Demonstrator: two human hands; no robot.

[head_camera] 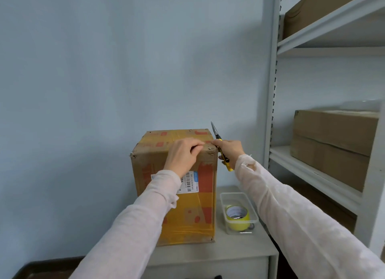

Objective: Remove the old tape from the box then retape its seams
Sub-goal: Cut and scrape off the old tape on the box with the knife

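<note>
Cardboard box [187, 212] upright on desk [239, 249]. Left hand [183, 156] has fingers curled, pinching old tape [177, 135] at top front edge. Right hand [230, 148] grips yellow utility knife [224, 157], blade up, beside box's top right corner. Tape roll [237, 216] in clear container [229, 195], right of box.

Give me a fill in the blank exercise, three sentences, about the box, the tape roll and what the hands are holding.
1. The right hand grips a yellow ____ with its blade pointing up.
2. The yellow tape roll sits inside a clear plastic ____ to the right of the cardboard box.
3. The left hand pinches at old tape along the box's ____ front edge.
Missing words: utility knife; container; top.
</note>
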